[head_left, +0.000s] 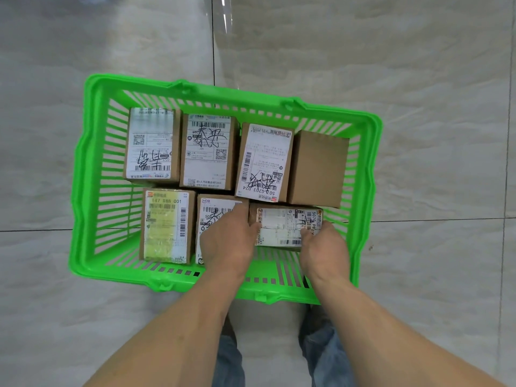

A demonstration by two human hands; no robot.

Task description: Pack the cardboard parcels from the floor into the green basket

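Observation:
The green basket [89, 169] stands on the tiled floor and holds several cardboard parcels in two rows. The far row ends on the right with a plain unlabelled parcel [318, 167]. In the near row a yellow-labelled parcel [167, 227] stands at the left, and a parcel [213, 212] beside it is partly hidden under my left hand [227, 238]. A small labelled parcel [282, 226] lies sideways at the near right. My left hand grips its left end and my right hand [324, 250] grips its right end.
Pale marble-look floor tiles [418, 79] surround the basket on all sides. My legs in jeans [321, 353] stand just behind the basket's near rim. No parcels lie on the visible floor.

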